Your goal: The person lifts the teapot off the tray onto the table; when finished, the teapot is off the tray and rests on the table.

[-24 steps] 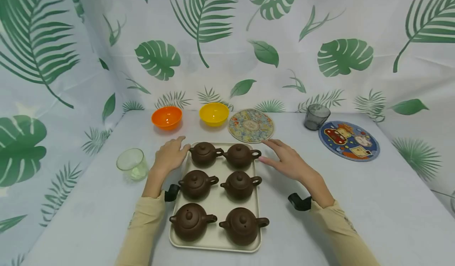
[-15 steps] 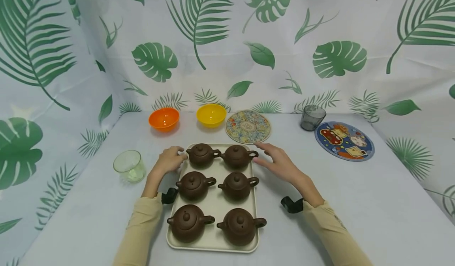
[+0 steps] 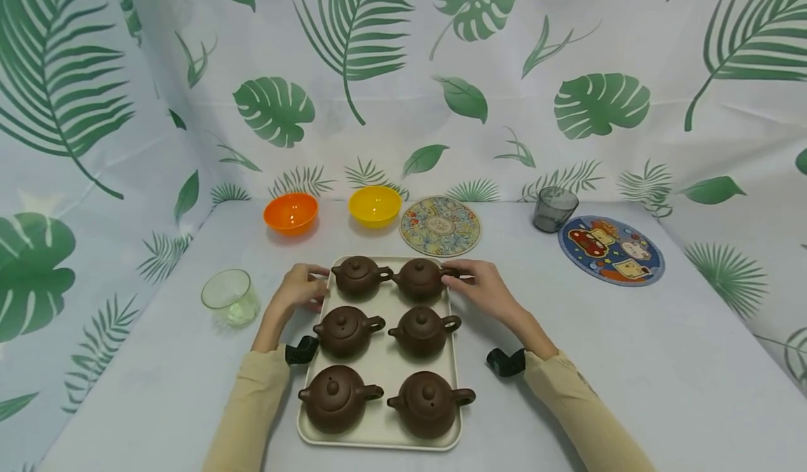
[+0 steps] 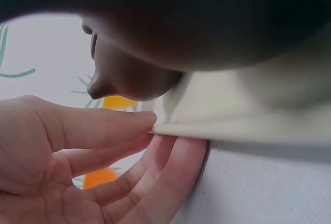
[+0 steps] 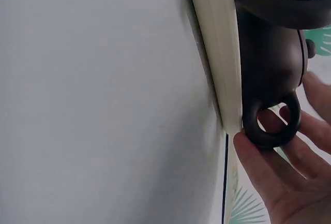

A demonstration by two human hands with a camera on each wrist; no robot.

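Note:
A cream tray (image 3: pixel 378 438) bears several dark brown teapots in two columns. My left hand (image 3: pixel 301 286) is at the tray's far left edge; in the left wrist view, its thumb lies on the rim (image 4: pixel 238 131) and its fingers are beneath, pinching it. At the far right corner my right hand (image 3: pixel 484 286) has its fingers round the handle of the far right teapot (image 3: pixel 419 279). In the right wrist view, the fingers are behind that handle (image 5: pixel 265 140), a low fingertip is by the tray's edge, and the thumb is near the teapot's body.
A pale green glass (image 3: pixel 230 298) stands left of the tray. Behind it are an orange bowl (image 3: pixel 291 214), a yellow bowl (image 3: pixel 375 207) and a round floral mat (image 3: pixel 440 226). A grey glass (image 3: pixel 555 209) and a blue cartoon mat (image 3: pixel 611 251) are at the back right.
My right hand has moved left and closed in round the far right teapot's handle. My left hand's fingers have moved lower and now pinch the tray's rim. The teapots stay in their places.

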